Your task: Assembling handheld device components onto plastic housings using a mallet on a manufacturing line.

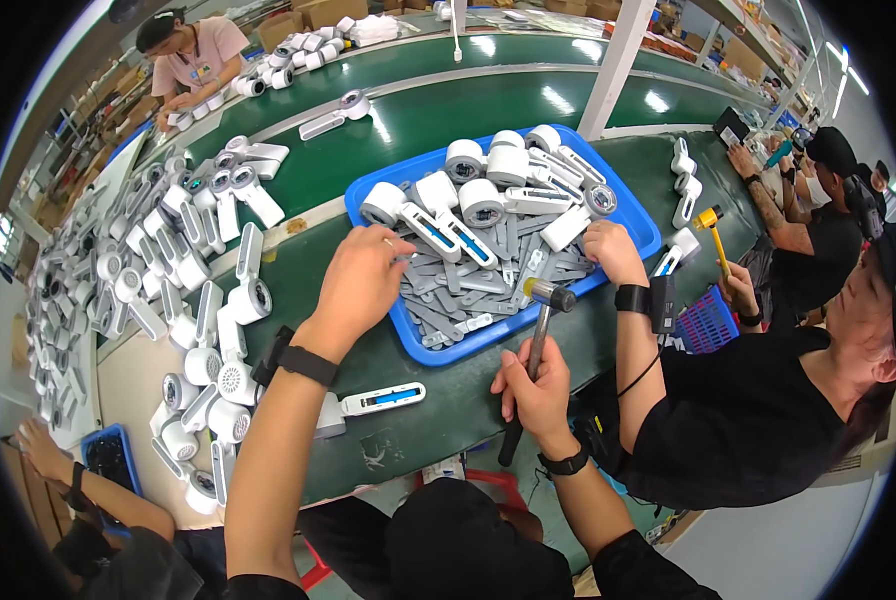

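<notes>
My right hand [536,392] is closed round a small hammer [548,296] with a yellow and dark head and a black grip, held upright in front of the blue tray [423,347]. My left hand [361,278] reaches over the tray's left edge, fingers curled in at the grey flat strips [458,300]; what its fingertips pinch, if anything, is hidden. Beside them lie white handle shells [431,232] with blue inserts and several white round fan heads [483,203]. A white handheld fan [383,399] lies on the green bench below my left wrist, its handle open on a blue insert.
A large heap of white and grey fans [168,220] covers the left. A co-worker's hand [613,252] reaches into the tray from the right; another co-worker holds a yellow hammer [708,218]. A purple basket [706,322] stands at right. A white post [613,70] rises behind.
</notes>
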`<move>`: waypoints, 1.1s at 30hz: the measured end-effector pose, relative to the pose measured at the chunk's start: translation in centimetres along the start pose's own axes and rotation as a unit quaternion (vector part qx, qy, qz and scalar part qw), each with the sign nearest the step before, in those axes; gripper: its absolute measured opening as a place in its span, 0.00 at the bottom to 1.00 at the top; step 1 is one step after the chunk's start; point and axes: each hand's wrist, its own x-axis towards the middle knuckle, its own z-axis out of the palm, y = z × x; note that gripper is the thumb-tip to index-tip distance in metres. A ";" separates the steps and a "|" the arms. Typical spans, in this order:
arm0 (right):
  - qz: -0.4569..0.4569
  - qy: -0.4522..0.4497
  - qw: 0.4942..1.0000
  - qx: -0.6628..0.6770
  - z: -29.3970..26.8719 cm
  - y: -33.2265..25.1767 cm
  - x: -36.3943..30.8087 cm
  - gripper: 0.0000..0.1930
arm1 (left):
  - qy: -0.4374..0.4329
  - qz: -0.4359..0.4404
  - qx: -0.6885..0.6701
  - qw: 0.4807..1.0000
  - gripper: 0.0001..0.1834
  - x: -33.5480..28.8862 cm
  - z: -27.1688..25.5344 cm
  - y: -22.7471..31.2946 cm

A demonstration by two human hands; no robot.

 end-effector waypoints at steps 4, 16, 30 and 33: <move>0.003 0.000 1.000 -0.006 0.0 0.1 -0.1 0.10 | 0.026 0.065 0.067 0.995 0.13 0.6 0.4 -1.1; -0.008 -0.017 0.999 -0.031 0.3 0.1 0.3 0.10 | -0.062 0.134 -0.003 0.989 0.12 0.7 2.9 -0.3; -0.006 0.008 1.000 -0.021 0.4 0.0 0.0 0.10 | 0.072 -0.062 -0.078 0.992 0.14 -1.0 -5.0 -0.4; -0.013 0.009 1.000 -0.019 0.2 -0.1 0.0 0.10 | 0.115 -0.136 -0.139 0.974 0.16 -1.9 -5.6 -0.3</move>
